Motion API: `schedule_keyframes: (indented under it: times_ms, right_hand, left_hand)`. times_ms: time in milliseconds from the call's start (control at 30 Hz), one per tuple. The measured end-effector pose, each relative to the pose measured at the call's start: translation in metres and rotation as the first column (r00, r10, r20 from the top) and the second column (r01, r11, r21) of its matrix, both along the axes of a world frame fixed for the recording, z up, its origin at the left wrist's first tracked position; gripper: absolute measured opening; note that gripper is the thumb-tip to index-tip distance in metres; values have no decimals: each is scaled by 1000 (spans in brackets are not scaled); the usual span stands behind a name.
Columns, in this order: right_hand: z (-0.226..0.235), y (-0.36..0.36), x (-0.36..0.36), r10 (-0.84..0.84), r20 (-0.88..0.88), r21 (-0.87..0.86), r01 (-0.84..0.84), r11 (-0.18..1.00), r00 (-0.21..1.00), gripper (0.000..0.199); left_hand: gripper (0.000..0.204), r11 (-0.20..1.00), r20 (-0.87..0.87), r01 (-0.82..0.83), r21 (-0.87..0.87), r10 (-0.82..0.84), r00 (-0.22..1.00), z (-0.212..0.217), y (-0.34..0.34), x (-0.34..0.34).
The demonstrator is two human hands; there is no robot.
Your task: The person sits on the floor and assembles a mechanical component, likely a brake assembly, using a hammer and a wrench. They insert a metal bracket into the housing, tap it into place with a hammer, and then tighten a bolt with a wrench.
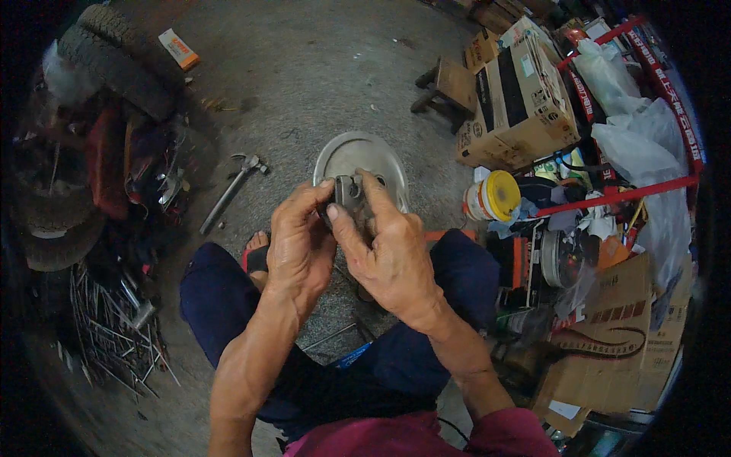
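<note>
Between my two hands is a small dark metal part with a notched, blocky shape (348, 190). My left hand (298, 240) pinches its left side with thumb and fingers. From the other side, my right hand (392, 255) closes on it, the thumb at its lower edge and the index finger along its top. Much of the part is hidden by my fingers, so its exact kind does not show. Beyond and below my hands lies a round, pale metal disc with a raised rim (335, 152), partly covered by them.
A hammer (232, 194) rests on the floor to the left. Tyres (114, 61) and thin metal rods (126, 327) are piled farther left. At right stand a wooden stool (454, 85), a cardboard box (521, 103), a yellow-lidded bucket (502, 196) and a red-framed rack (609, 196).
</note>
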State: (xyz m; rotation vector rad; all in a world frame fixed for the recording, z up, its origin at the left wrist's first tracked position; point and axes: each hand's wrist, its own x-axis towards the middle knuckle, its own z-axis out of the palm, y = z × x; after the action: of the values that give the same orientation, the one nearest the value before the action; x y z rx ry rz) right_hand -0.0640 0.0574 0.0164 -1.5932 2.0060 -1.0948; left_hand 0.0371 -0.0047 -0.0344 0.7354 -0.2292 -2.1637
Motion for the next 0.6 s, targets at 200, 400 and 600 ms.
schedule_keyframes:
  times_ms: [200,400,600]
  right_hand:
    - [5,4,0,-22,-9,-10,22,1000,1000,56]
    - [9,7,-1,-64,-17,-41,63,997,998,48]
    - [6,5,-1,-37,78,-81,43,996,996,54]
  left_hand:
    - [10,998,-55,20,-53,-23,998,8,0,-5]
    - [13,994,-78,18,-109,-26,997,21,0,-7]
    - [15,995,-123,52,-89,-63,990,10,-1,-5]
